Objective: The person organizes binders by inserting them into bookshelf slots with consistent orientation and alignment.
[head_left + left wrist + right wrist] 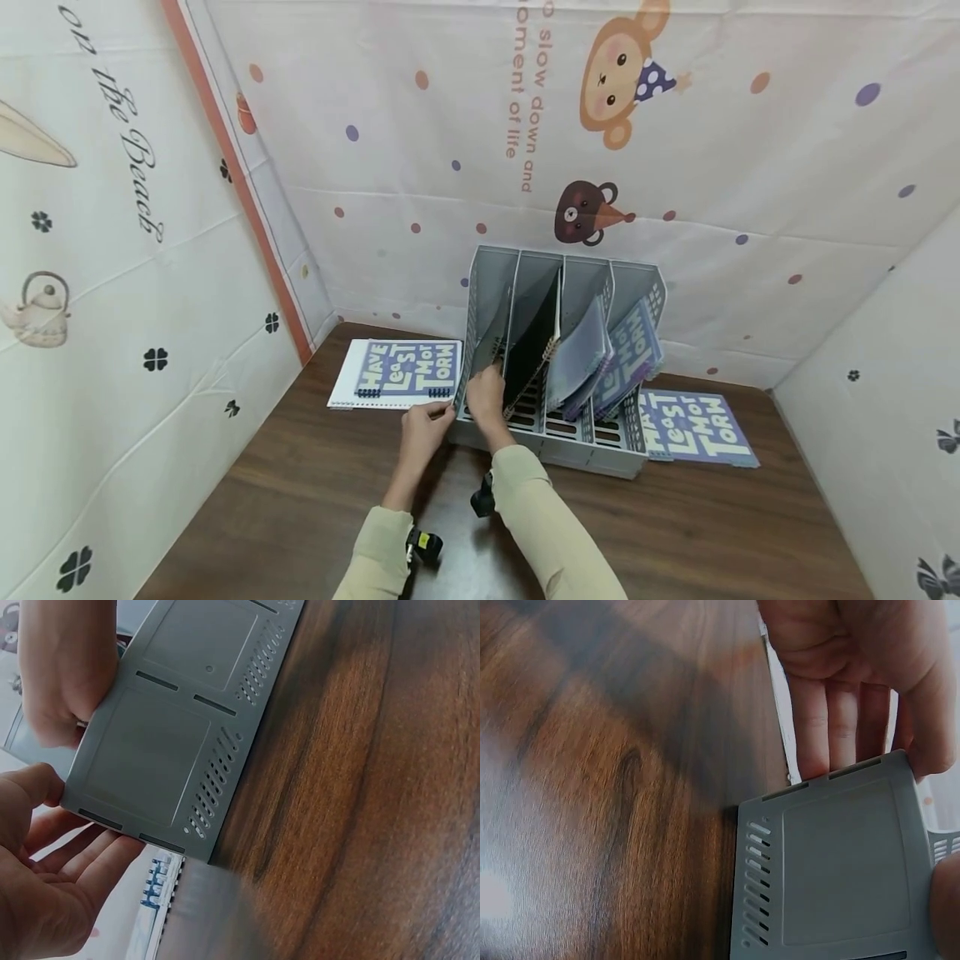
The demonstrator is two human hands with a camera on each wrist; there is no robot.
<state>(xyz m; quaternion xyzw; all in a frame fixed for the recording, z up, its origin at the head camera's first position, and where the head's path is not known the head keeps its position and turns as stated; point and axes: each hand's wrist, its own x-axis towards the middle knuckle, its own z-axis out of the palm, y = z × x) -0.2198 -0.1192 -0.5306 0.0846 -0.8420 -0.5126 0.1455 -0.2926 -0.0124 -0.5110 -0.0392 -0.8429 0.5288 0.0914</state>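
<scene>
1. Gray file rack [592, 460], with four open-topped compartments, stands on a brown wooden table [285, 500] near a patterned wall.
2. Left hand [426, 429]: clamped on the rack's front left corner, thumb at the upper edge, fingers against the side. If this grip slackened, the rack might slide or twist under a push from the other hand.
3. Right hand [487, 396]: reaching into the leftmost compartment, beside a gray notebook [497, 321]. Its fingertips are hidden, so I cannot tell whether they are apart or pinching something. A careless pull could snag the notebook's coil on the divider.
4. Second compartment: a black notebook [534, 354] leans at a slant; the right wrist passes close by and could knock it.
5. Third and fourth compartments: pale notebooks [576, 358] and blue lettered notebooks [632, 354] tilt toward the front. A jolt to the rack could tip them out, since they already lean that way.
6. On the table left of the rack, a blue lettered notebook [411, 367] lies on a white one [343, 382], just beside the left hand; a shifting rack or elbow could push both askew.
</scene>
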